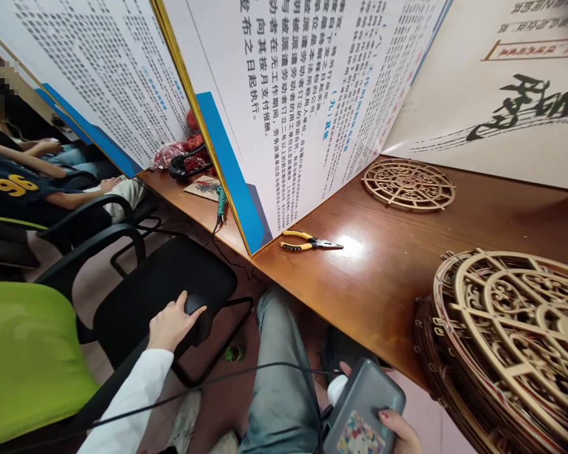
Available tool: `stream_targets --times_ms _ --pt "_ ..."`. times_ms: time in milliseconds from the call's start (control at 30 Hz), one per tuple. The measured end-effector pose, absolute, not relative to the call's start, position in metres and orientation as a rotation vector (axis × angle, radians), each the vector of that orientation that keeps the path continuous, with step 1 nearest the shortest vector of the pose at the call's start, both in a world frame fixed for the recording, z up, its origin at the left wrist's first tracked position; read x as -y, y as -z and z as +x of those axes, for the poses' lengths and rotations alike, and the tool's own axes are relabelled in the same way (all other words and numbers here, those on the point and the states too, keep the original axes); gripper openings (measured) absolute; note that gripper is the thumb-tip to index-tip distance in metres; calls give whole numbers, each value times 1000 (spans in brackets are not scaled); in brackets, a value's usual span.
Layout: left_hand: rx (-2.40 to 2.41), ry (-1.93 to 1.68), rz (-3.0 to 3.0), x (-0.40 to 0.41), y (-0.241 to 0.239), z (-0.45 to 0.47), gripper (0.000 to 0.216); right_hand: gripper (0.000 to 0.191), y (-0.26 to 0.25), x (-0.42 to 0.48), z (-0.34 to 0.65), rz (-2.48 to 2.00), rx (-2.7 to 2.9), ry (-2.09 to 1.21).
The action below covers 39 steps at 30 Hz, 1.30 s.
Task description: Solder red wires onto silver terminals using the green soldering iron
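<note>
Your right hand (398, 434) sits at the bottom of the view, just below the front edge of the glossy, reddish-brown wooden tabletop (373, 284). Its fingers are clamped around a gray power bank (362, 407), whose smooth case carries a cartoon sticker. A thin black cable (260, 364) runs left from it, across your jeans (277, 369).

Your left hand (173, 323) lies palm-down on a black chair pad (196, 309), its fingers close together and resting there, not gripping. A white sleeve (127, 403) covers the forearm, which reaches in from the lower left, beside a lime-green chair seat (26, 340).

Along the tabletop, yellow-handled pliers (298, 239) lie near the front edge, well apart from both hands. A flat, laser-cut wooden disc (408, 184) lies by the back edge, and a stack of ornate fretwork discs (506, 340) fills the right end. Printed display boards (298, 107) stand along the back edge. A seated co-worker (14, 186) is at the far left.
</note>
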State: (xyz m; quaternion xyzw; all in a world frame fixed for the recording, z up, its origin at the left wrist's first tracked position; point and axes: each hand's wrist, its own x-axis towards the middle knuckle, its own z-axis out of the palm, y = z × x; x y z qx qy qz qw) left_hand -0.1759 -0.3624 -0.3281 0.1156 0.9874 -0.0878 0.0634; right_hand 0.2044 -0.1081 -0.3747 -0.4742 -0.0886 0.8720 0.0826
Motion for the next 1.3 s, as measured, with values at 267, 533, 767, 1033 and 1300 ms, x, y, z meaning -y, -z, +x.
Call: stream_targets --times_ms 267,533,767,1033,1300 --pt "-2991 249 326 375 325 -189 77 81 361 104 198 -1111 245 -2770" --pt "-3013 259 406 372 325 -191 66 80 355 103 201 -1084 218 -2848" --pt "-3092 378 361 370 331 -187 69 82 357 96 213 -1177 205 -2839" --pt "-3061 362 382 394 327 -219 69 74 368 88 228 -1239 285 -2774" --pt "-3034 352 314 443 323 -200 63 78 370 83 217 -1298 238 -2709"
